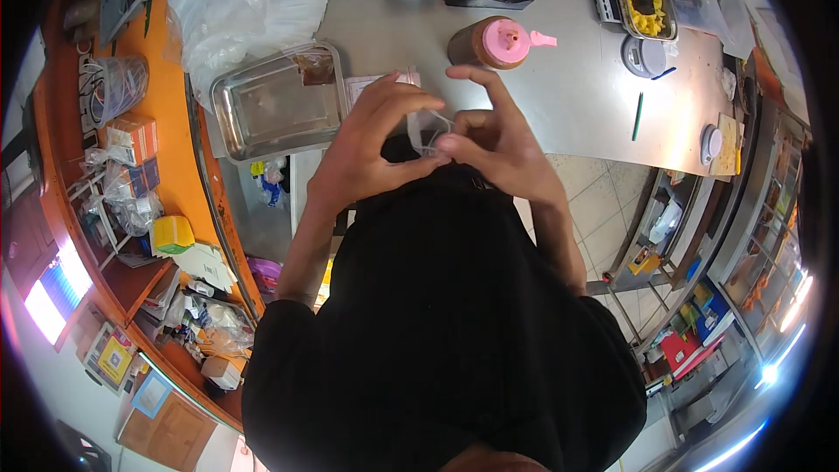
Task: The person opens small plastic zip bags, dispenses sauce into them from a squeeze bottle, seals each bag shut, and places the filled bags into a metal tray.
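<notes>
At the near edge of the worktop [577, 79], a left hand [360, 142] curves its fingers widely around a small clear plastic bag [422, 133] while the right hand [509, 150] pinches its rim, seemingly opened, no contents visible yet.

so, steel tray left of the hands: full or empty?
Nearly empty: the tray shows mostly bare metal bottom, with a brown patch at its far right corner.
</notes>
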{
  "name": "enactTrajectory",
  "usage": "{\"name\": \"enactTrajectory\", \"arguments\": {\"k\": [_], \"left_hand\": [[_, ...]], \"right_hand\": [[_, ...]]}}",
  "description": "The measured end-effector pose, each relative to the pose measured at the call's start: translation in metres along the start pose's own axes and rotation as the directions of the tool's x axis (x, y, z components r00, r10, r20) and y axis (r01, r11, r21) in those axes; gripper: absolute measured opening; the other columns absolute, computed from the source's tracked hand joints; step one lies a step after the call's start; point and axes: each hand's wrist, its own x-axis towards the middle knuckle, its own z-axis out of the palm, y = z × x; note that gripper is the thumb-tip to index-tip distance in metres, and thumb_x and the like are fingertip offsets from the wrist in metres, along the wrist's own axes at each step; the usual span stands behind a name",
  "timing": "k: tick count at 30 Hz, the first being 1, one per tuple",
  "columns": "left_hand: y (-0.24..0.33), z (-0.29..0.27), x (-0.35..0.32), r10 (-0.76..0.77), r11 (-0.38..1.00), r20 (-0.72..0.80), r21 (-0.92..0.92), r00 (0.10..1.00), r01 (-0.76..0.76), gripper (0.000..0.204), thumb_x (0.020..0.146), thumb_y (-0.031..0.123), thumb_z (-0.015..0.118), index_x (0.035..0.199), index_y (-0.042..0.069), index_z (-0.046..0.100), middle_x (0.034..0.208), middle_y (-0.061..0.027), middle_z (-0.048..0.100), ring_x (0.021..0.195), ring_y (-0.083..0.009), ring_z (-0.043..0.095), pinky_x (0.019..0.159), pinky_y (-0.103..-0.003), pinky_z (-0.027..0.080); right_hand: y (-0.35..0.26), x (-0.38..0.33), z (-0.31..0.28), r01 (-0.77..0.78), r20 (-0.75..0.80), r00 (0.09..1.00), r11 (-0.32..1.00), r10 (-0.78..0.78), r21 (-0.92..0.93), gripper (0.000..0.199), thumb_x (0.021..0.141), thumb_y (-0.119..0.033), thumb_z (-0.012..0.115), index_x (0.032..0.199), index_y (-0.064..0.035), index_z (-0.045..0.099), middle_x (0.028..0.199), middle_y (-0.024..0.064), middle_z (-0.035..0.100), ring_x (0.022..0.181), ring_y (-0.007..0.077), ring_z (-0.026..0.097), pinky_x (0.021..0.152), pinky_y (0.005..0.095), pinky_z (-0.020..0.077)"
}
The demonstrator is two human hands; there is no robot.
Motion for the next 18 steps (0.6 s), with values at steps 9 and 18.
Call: {"name": "enactTrajectory", "arguments": {"k": [9, 18], "left_hand": [[-0.019, -0.008, -0.003, 0.014, 0.984, -0.265, -0.165, 0.964, -0.059, 0.066, 0.068, 0.019, 0.088, 0.125, 0.007, 0.058, 0.119, -0.0117, 0.062, 0.115, -0.0282, 0.059, 0.1, -0.04, 0.043], [-0.015, 0.003, 0.001, -0.061, 0.971, -0.192, -0.238, 0.979, 0.013, 0.069, 0.069, 0.02, 0.087, 0.13, 0.007, 0.056, 0.118, -0.0124, 0.061, 0.109, -0.0289, 0.059, 0.097, -0.039, 0.044]], "right_hand": [[0.107, 0.059, -0.054, -0.051, -0.022, 0.736, 0.088, 0.676, 0.995, 0.042, 0.101, -0.04, 0.048, 0.125, -0.0064, 0.051, 0.118, 0.0217, 0.057, 0.106, 0.0284, 0.057, 0.105, 0.0542, 0.0419], [0.167, 0.142, -0.095, 0.147, -0.146, 0.987, -0.013, 0.075, 0.989, 0.044, 0.093, -0.043, 0.056, 0.115, -0.0054, 0.056, 0.122, 0.0141, 0.059, 0.115, 0.0311, 0.055, 0.102, 0.0562, 0.047]]}}
